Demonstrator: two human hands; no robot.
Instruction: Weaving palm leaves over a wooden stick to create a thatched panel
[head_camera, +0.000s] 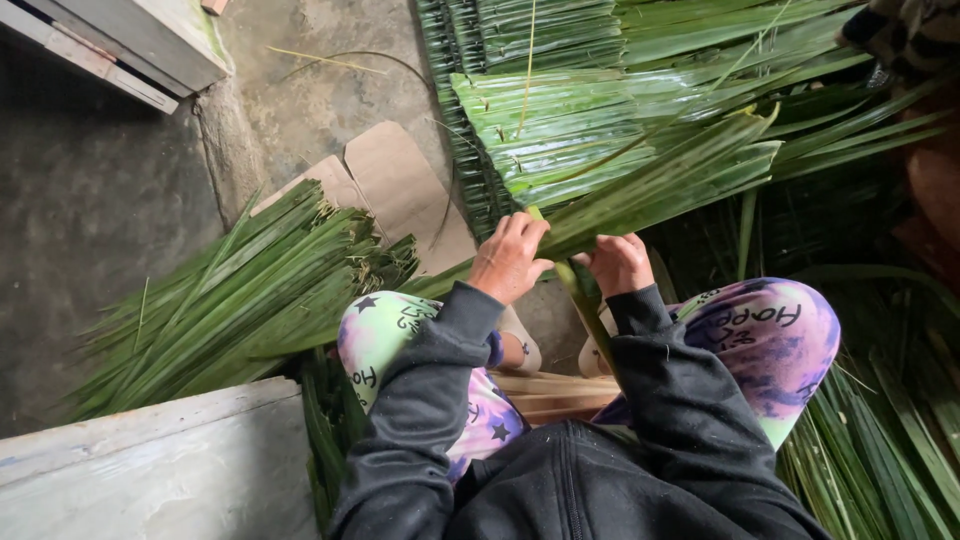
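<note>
Loose heap of long green palm-leaf strips (230, 300), lying fanned on the grey concrete floor (90, 200), left of the knees; liable to slide apart if nudged by a knee. Flat brown cardboard pieces (400, 185), on the floor beside the heap. Left hand (510, 258), grip closed on the long green folded palm leaf (650, 185), at its near end; right hand (622, 262), grip likewise closed on the same leaf, just beside the left; leaf ran up and right across the stitched mat of overlapping green leaves (560, 120); a slack pinch risked the fold springing open; strip edges might have cut the fingers; a hard pull might have split the blade.
</note>
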